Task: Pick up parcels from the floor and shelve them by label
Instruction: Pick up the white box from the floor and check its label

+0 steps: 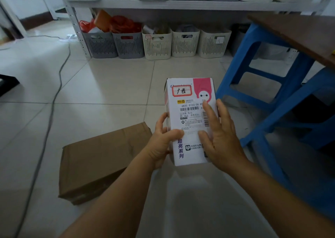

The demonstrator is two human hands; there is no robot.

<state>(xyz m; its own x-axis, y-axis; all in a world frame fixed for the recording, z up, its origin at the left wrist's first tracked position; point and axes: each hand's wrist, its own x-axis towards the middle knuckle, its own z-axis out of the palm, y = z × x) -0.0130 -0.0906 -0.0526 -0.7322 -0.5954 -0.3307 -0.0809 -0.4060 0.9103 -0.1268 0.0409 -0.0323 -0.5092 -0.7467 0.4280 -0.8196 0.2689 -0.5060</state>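
Note:
A white and pink parcel box [188, 100] is held up in front of me, above the floor, with a red-framed handwritten label and a shipping label facing me. My left hand [163, 141] grips its lower left edge, thumb across the front. My right hand [219, 134] lies flat on its right side, fingers spread over the barcode. A brown cardboard parcel [101, 161] lies on the tiled floor, down to the left of my hands.
A metal shelf [181, 4] stands ahead, with a row of grey and white slotted baskets [157, 44] on the floor level and more above. Blue plastic stools [272, 85] and a brown tabletop [299, 33] crowd the right. A grey cable [54, 96] runs along the floor at left.

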